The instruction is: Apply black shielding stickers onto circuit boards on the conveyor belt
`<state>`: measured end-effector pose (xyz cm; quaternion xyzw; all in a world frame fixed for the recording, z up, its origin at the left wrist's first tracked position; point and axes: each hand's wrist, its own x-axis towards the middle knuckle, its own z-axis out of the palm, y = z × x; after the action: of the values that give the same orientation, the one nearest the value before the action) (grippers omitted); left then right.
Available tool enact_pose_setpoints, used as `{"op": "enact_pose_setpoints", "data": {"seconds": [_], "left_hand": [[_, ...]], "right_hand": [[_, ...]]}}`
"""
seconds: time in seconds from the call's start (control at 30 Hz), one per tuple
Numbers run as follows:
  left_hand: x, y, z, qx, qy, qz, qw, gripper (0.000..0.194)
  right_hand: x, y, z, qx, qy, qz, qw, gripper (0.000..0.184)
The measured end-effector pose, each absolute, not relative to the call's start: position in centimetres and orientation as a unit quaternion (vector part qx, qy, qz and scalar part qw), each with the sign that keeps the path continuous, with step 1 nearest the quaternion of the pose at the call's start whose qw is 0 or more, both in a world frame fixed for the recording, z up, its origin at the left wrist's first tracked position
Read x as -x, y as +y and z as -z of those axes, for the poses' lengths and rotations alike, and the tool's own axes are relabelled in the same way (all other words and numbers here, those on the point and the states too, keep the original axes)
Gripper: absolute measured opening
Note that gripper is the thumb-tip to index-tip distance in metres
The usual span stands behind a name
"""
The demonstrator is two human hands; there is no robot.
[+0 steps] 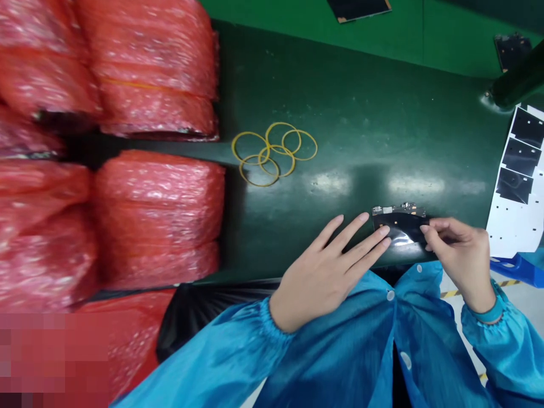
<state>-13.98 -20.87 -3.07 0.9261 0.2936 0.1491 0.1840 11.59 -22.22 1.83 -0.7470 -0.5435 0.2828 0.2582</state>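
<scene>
A small black electronic part (pixel 399 222) with a metal-edged top and a glossy film lies on the dark green table (pixel 361 124) near its front edge. My left hand (pixel 331 272) lies flat and open, its fingertips resting on the part's left side. My right hand (pixel 461 258) is closed in a pinch on the part's right edge, where the shiny film shows. Both arms wear blue smock sleeves.
Several yellow rubber bands (pixel 272 153) lie in a cluster mid-table. Stacks of red plastic-wrapped bundles (pixel 153 215) fill the left side. A white sheet with black stickers (pixel 518 181) hangs at the right edge. A black bag (pixel 199 317) sits below the table's front.
</scene>
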Motion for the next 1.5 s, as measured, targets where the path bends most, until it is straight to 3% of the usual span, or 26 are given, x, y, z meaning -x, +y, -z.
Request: {"op": "enact_pose_setpoints", "data": {"seconds": [0.2, 0.33, 0.47, 0.63, 0.83, 0.97, 1.1, 1.23, 1.33, 1.5], "left_hand": [[13.9, -20.9, 3.0, -0.925, 0.302, -0.145, 0.177, 0.051], [13.9, -20.9, 3.1, -0.925, 0.302, -0.143, 0.179, 0.050], [13.9, -20.9, 3.1, -0.926, 0.302, -0.151, 0.169, 0.049], [13.9, -21.1, 3.2, -0.920, 0.314, -0.161, 0.173, 0.049], [14.4, -21.0, 3.6, -0.923, 0.311, -0.156, 0.165, 0.054], [14.1, -20.9, 3.4, -0.927, 0.301, -0.164, 0.150, 0.060], [12.2, -20.6, 3.2, -0.900, 0.348, -0.199, 0.171, 0.064], [10.9, -16.4, 3.1, -0.894, 0.354, -0.183, 0.202, 0.083], [11.4, -9.1, 2.0, -0.892, 0.379, -0.185, 0.164, 0.085], [11.4, 3.6, -0.3, -0.838, 0.516, -0.159, 0.081, 0.070]], "right_hand": [[-13.1, -23.2, -3.7, 0.714, -0.668, -0.125, 0.169, 0.026], [-14.6, -23.9, -4.0, 0.706, -0.684, -0.049, 0.177, 0.026], [-12.3, -24.6, -2.2, 0.611, -0.768, -0.065, 0.180, 0.040], [-8.4, -25.0, 0.7, 0.531, -0.842, -0.095, 0.031, 0.075], [-11.5, -25.4, 1.0, 0.576, -0.813, -0.078, -0.014, 0.076], [-13.4, -25.4, 0.8, 0.610, -0.789, -0.047, 0.051, 0.080], [-12.8, -24.0, 1.7, 0.618, -0.754, -0.069, 0.212, 0.071], [-11.2, -22.5, 3.6, 0.614, -0.697, -0.112, 0.353, 0.068], [-10.7, -22.2, 5.1, 0.596, -0.688, -0.129, 0.393, 0.065], [-11.0, -22.5, 6.7, 0.591, -0.687, -0.129, 0.402, 0.060]]}}
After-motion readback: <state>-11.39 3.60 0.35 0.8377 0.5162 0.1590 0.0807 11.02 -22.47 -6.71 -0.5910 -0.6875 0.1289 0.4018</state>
